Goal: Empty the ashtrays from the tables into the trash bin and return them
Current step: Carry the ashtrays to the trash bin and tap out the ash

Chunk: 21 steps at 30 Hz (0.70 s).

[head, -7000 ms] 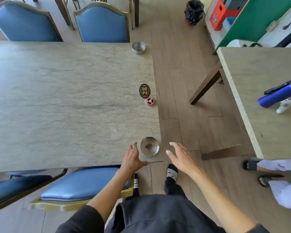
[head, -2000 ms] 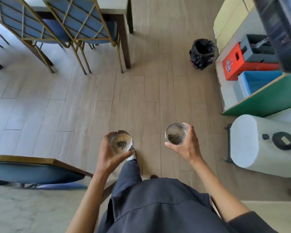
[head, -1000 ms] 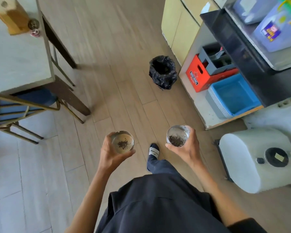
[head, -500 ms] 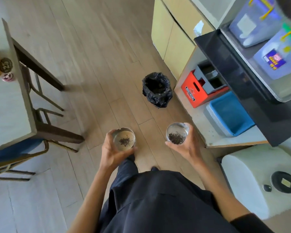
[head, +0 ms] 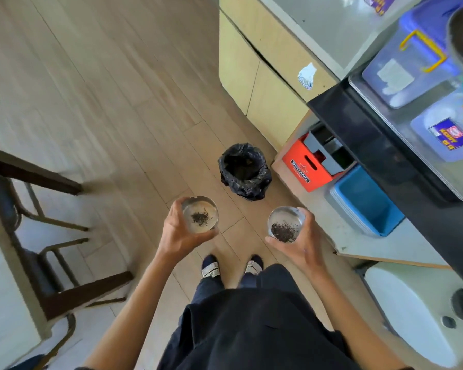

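Note:
My left hand (head: pixel 179 236) grips a round metal ashtray (head: pixel 200 214) with a small dark heap of ash in it. My right hand (head: pixel 298 247) grips a second metal ashtray (head: pixel 286 223) holding more ash. Both ashtrays are held level at about waist height. The trash bin (head: pixel 244 174), lined with a black bag and open at the top, stands on the wooden floor just ahead of the two ashtrays, between them.
A red crate (head: pixel 305 166) and a stack of blue trays (head: pixel 366 201) sit on a low shelf right of the bin. A beige cabinet (head: pixel 254 84) stands behind it. A table leg (head: pixel 32 173) and chair frame (head: pixel 51 249) are at the left, a white appliance (head: pixel 412 316) at the lower right.
I have walked from the table to the bin with an ashtray in each hand. The bin is now closer and more central. Both hands keep their hold.

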Each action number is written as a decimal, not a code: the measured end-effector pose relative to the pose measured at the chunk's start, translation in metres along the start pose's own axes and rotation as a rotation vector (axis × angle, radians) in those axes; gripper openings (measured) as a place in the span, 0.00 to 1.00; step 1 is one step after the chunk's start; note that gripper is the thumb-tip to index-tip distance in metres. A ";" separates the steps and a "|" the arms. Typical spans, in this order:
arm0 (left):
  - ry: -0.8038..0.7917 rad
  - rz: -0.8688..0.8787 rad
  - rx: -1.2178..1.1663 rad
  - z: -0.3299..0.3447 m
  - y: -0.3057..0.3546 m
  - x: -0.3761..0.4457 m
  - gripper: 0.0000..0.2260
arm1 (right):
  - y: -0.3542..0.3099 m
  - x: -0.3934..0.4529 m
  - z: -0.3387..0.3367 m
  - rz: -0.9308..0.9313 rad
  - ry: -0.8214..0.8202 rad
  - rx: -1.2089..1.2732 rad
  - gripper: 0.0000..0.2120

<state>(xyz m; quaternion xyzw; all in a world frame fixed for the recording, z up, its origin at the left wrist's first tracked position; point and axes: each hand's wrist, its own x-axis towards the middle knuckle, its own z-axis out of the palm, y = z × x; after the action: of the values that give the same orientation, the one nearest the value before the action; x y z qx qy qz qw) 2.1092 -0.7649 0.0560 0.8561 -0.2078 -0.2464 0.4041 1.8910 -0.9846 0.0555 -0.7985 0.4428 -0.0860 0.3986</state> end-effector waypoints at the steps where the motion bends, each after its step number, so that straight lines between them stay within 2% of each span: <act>1: -0.006 0.006 0.002 0.001 0.002 0.015 0.43 | -0.002 0.013 0.003 0.006 -0.006 0.008 0.53; 6: -0.018 -0.021 0.013 0.022 0.011 0.086 0.43 | -0.006 0.086 0.018 0.008 -0.022 0.059 0.50; 15: -0.017 -0.078 -0.010 0.074 0.014 0.202 0.45 | 0.020 0.226 0.048 0.005 -0.152 -0.013 0.51; 21: -0.085 -0.102 -0.016 0.113 -0.030 0.287 0.44 | 0.047 0.303 0.094 0.026 -0.136 -0.012 0.48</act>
<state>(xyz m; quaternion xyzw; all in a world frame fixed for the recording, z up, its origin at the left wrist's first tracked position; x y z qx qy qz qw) 2.2750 -0.9733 -0.1029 0.8511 -0.1787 -0.3043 0.3887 2.0862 -1.1808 -0.1059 -0.7991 0.4255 -0.0239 0.4240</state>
